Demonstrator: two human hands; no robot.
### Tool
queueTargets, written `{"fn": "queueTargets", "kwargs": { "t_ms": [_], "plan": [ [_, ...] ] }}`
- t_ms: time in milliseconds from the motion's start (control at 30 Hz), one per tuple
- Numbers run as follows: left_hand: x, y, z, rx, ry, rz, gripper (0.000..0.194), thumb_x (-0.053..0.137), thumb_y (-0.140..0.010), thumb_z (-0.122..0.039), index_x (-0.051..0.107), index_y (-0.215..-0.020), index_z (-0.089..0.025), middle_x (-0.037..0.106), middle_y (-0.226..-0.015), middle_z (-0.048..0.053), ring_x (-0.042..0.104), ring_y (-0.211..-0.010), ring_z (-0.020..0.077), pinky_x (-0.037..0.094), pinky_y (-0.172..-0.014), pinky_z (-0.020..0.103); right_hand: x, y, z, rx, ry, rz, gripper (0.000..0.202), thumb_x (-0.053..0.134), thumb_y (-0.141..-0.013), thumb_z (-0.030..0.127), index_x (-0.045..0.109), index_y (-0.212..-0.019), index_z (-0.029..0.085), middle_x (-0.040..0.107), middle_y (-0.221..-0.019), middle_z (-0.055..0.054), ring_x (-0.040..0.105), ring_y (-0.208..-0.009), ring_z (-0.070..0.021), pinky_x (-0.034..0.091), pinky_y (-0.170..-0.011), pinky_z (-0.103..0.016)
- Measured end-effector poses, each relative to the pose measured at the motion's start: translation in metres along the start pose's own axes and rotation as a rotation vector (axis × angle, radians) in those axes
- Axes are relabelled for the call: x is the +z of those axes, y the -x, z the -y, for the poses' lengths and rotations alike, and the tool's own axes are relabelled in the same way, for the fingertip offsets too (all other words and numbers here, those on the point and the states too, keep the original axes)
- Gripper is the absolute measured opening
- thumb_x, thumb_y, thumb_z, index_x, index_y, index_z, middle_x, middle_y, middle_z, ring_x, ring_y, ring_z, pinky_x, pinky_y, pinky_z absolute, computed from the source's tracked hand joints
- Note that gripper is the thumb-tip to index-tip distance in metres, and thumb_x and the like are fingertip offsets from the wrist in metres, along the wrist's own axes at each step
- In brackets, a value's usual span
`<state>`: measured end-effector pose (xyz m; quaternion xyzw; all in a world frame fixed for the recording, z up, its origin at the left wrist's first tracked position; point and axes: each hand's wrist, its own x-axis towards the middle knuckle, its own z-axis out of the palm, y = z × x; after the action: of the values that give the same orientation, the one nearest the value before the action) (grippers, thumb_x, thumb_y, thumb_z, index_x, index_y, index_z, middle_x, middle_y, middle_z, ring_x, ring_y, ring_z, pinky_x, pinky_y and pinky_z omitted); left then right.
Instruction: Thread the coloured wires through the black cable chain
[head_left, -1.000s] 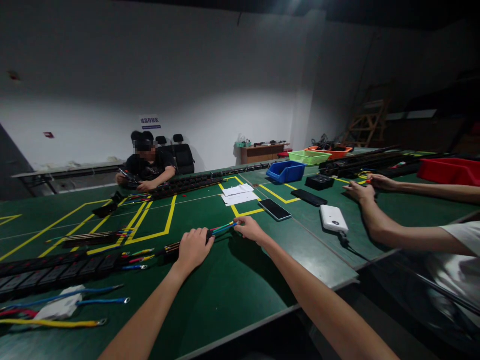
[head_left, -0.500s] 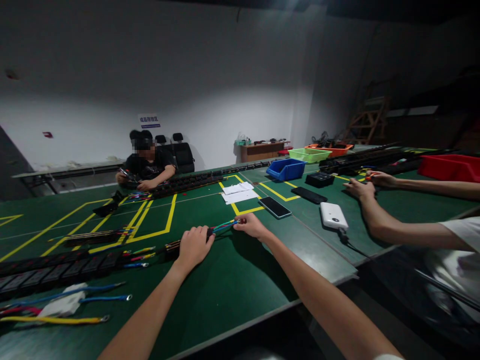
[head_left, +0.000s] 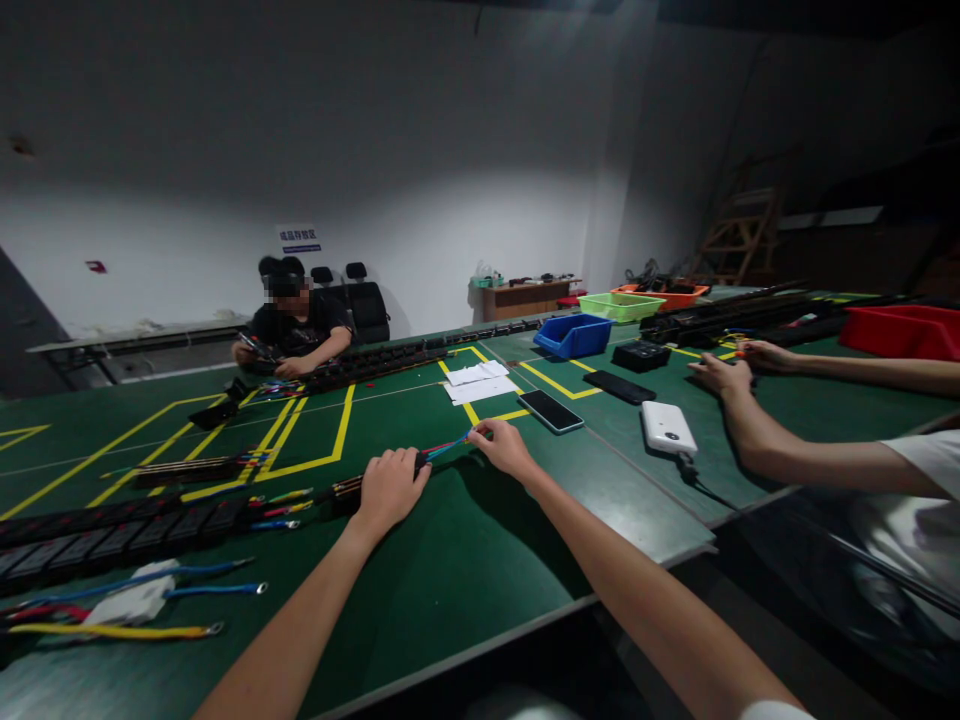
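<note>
My left hand (head_left: 391,490) is wrapped over the end of a black strip (head_left: 346,493) with copper-coloured bars, pressed down on the green table (head_left: 450,560). Out of that end run thin red and blue wires (head_left: 444,448). The fingers of my right hand (head_left: 501,446) pinch the far ends of these wires; the tips are hidden by the fingers. Left of my left hand lie black blocks in a row (head_left: 150,535), with blue, yellow and green leads (head_left: 281,507) coming out at their right end.
Thick blue and yellow cables (head_left: 120,631) with ring lugs lie at the front left. Beyond my right hand are a phone (head_left: 551,410), papers (head_left: 478,382), a white power bank (head_left: 667,428) and a blue bin (head_left: 573,335). A co-worker's hands (head_left: 724,372) work at the right; another person (head_left: 300,325) sits across.
Both hands stay in nearly the same place. Between them, the wires look different: green and yellow showed before, now mainly red and blue. The view has shifted slightly.
</note>
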<state>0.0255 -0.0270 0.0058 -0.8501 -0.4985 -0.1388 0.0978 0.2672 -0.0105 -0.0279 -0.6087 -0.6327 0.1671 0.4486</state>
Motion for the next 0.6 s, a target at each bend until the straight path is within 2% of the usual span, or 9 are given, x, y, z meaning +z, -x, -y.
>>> {"fn": "queueTargets", "kwargs": {
  "t_ms": [133, 233, 400, 600],
  "plan": [
    [0.0018, 0.0000, 0.0013, 0.008, 0.004, -0.006, 0.039, 0.037, -0.102, -0.047, 0.065, -0.108, -0.019, 0.071, -0.104, 0.010, 0.064, -0.096, 0.0251, 0.045, -0.083, 0.037, 0.0010, 0.0004, 0.0035, 0.153, -0.175, 0.055, 0.030, 0.058, -0.092, 0.042, 0.072, -0.097, 0.016, 0.072, -0.087, -0.006, 0.065, -0.069, -0.0156, 0.042, -0.054, -0.021],
    [0.0025, -0.0001, 0.0020, 0.011, 0.002, -0.006, 0.039, 0.037, -0.102, -0.047, 0.065, -0.107, -0.019, 0.071, -0.103, 0.011, 0.064, -0.095, 0.0254, 0.045, -0.083, 0.037, 0.0008, 0.0007, 0.0041, 0.251, -0.172, 0.068, 0.029, 0.055, -0.092, 0.039, 0.071, -0.093, 0.015, 0.070, -0.079, -0.005, 0.062, -0.059, -0.0136, 0.040, -0.050, -0.021],
    [0.0031, -0.0001, 0.0016, 0.011, -0.023, -0.011, 0.038, 0.039, -0.102, -0.046, 0.064, -0.107, -0.018, 0.071, -0.102, 0.010, 0.064, -0.095, 0.0255, 0.044, -0.082, 0.037, 0.0014, -0.0009, 0.0005, 0.175, -0.027, 0.093, 0.029, 0.054, -0.092, 0.033, 0.070, -0.076, 0.015, 0.068, -0.072, -0.004, 0.059, -0.060, -0.0128, 0.037, -0.056, -0.021],
    [0.0031, 0.0005, 0.0003, 0.004, -0.070, -0.016, 0.038, 0.040, -0.101, -0.047, 0.064, -0.108, -0.018, 0.071, -0.105, 0.011, 0.063, -0.098, 0.0266, 0.043, -0.081, 0.038, 0.0045, -0.0027, -0.0032, 0.119, 0.014, 0.034, 0.025, 0.056, -0.090, 0.030, 0.072, -0.077, 0.016, 0.069, -0.073, -0.004, 0.059, -0.069, -0.0152, 0.033, -0.061, -0.023]
  ]
}}
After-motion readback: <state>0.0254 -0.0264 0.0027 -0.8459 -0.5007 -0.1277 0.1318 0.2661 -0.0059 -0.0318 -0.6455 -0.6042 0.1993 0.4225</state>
